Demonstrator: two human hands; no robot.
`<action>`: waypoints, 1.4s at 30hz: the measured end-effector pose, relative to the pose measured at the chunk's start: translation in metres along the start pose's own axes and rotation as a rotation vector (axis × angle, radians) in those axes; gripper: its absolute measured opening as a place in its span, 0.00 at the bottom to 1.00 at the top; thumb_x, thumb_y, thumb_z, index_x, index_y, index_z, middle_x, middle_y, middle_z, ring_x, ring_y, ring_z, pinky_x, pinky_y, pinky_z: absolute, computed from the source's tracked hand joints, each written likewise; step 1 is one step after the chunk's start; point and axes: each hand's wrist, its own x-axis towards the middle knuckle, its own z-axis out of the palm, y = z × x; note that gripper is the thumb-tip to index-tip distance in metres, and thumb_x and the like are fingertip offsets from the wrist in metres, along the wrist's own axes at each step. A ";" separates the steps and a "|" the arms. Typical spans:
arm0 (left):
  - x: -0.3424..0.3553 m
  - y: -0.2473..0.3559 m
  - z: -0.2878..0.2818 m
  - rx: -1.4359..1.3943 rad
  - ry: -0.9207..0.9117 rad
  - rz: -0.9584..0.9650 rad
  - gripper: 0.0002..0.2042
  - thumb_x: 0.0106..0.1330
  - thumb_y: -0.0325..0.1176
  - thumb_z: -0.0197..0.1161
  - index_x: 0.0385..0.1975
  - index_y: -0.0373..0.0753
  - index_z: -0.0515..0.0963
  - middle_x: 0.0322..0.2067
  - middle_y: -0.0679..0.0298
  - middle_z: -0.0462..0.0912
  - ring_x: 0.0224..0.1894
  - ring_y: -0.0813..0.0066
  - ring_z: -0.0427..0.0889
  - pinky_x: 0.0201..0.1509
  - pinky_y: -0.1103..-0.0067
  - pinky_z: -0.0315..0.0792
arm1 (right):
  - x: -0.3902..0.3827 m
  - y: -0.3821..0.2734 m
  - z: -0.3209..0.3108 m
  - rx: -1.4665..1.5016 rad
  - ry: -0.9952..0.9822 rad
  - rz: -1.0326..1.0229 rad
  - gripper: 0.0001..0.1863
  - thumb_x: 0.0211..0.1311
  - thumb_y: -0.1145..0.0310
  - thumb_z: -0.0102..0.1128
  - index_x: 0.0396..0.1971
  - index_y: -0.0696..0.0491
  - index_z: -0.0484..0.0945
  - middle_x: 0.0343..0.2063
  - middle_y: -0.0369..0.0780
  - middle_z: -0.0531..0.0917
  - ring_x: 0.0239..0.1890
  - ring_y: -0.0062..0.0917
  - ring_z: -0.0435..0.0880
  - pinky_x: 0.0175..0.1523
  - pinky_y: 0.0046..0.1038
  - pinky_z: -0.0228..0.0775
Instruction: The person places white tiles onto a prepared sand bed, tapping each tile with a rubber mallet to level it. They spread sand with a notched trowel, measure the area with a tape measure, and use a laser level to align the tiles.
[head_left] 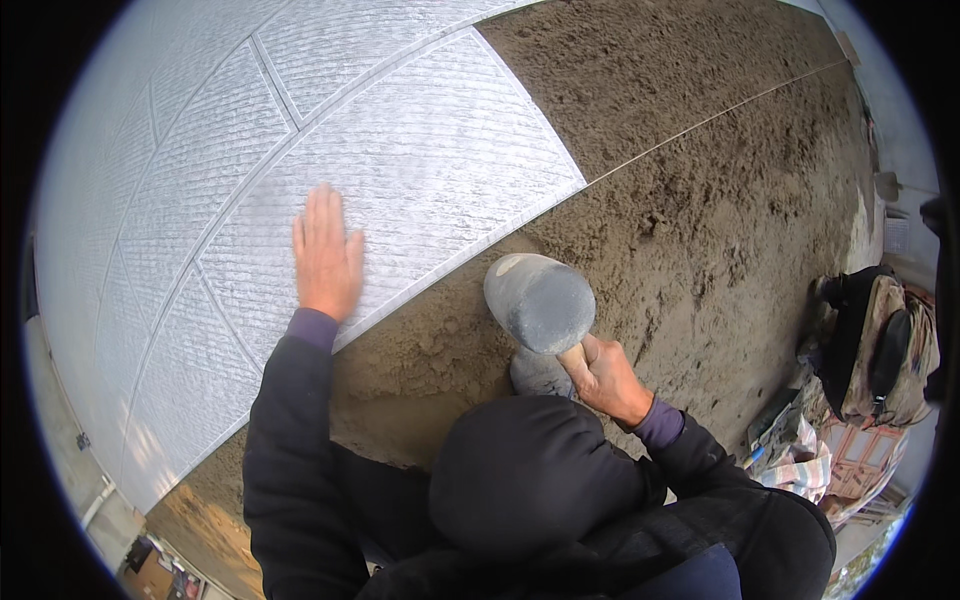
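Observation:
My left hand [327,255] is spread on a white ribbed tile [420,130], its fingers stretched out and slightly blurred. In my right hand [605,370] is the wooden handle of a large rubber mallet [540,305], its grey head raised beside the tile’s lower edge. More white tiles [195,120] lie to the left, with straight joints between them. Bordering the tile on the right and below is rough brown mortar [670,230]. A thin string [720,118] stretches over the mortar from the tile’s corner.
A dark-and-tan backpack [860,350] sits at the far right, near striped sacking [800,455]. A trowel-like tool [885,185] stands by the right edge. At the lower left are a cardboard box [150,575] and a white pipe [98,500].

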 end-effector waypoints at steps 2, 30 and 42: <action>0.000 0.001 -0.002 -0.009 -0.058 -0.018 0.32 0.81 0.43 0.43 0.79 0.31 0.52 0.82 0.51 0.47 0.85 0.58 0.41 0.86 0.59 0.35 | 0.003 -0.010 0.003 0.020 -0.062 0.052 0.20 0.76 0.61 0.62 0.29 0.63 0.74 0.18 0.52 0.75 0.19 0.37 0.75 0.28 0.37 0.70; -0.090 0.051 0.007 -0.200 0.188 -0.675 0.35 0.82 0.48 0.49 0.77 0.26 0.53 0.80 0.45 0.47 0.84 0.50 0.41 0.85 0.57 0.39 | 0.109 -0.111 0.057 0.050 -0.116 -0.128 0.30 0.83 0.43 0.46 0.28 0.54 0.73 0.16 0.29 0.68 0.15 0.12 0.65 0.20 0.19 0.55; -0.087 0.051 0.002 -0.231 0.168 -0.672 0.34 0.82 0.46 0.48 0.77 0.25 0.53 0.80 0.43 0.46 0.84 0.49 0.39 0.85 0.56 0.38 | 0.211 -0.148 0.090 -0.139 -0.142 -0.168 0.35 0.82 0.41 0.45 0.29 0.61 0.78 0.16 0.37 0.74 0.17 0.19 0.71 0.22 0.27 0.61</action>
